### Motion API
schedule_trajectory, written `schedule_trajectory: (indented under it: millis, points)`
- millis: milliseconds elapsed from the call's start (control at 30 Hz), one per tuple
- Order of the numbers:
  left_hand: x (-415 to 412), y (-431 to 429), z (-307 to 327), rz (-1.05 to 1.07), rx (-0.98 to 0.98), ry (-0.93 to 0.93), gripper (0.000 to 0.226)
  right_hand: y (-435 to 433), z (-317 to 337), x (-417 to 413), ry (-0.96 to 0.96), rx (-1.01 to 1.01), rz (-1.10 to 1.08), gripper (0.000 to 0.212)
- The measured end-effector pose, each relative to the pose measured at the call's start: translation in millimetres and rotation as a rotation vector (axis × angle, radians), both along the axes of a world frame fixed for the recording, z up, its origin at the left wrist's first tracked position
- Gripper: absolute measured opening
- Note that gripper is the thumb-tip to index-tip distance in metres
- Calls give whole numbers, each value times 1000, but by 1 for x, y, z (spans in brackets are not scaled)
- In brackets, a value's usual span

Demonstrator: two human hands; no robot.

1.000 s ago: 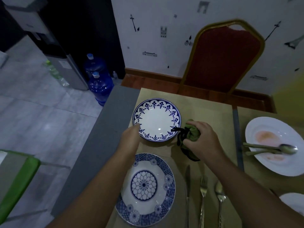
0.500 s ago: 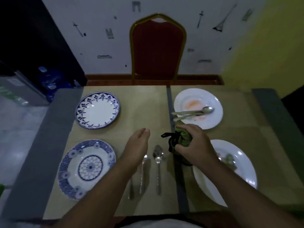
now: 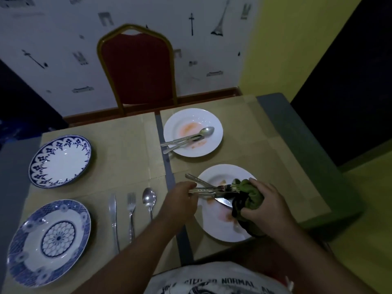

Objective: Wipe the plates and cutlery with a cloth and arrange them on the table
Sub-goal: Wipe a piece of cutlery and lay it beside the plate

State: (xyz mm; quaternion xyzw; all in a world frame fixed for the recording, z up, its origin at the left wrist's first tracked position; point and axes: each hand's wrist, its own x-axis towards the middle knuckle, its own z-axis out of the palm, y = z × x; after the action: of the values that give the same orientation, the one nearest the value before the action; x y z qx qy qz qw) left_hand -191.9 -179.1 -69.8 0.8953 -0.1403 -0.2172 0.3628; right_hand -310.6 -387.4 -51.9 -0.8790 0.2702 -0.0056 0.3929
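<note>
Green cloth (image 3: 251, 195), clutched in your right hand (image 3: 267, 205), closed over the tips of the soiled steel cutlery (image 3: 209, 190) that your left hand (image 3: 180, 201), empty a moment earlier, pinched by the handles above the stained white plate (image 3: 218, 230) at near right, so wiping seemed begun.

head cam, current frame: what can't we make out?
Held cutlery far ends: head view, partly wrapped in the green cloth that the right hand grips.
Left hand fingers on the handles: head view, behind the hand's own back.
Near white plate right rim: under cloth and right hand.
Shirt print: cut by bottom edge, blurred.
</note>
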Motion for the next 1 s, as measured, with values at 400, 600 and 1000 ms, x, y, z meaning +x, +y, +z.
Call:
schedule_trajectory:
  millis: [400, 600, 1000]
  points:
    - [19, -21, -34, -436, 294, -460, 15, 7, -6, -10, -6, 34, -42, 71]
    - [20, -27, -33, -451, 392, -375, 14, 10, -2, -14, -23, 48, -70, 66]
    - [18, 8, 17, -196, -8, 612, 24, 29, 6, -6, -60, -7, 162, 74]
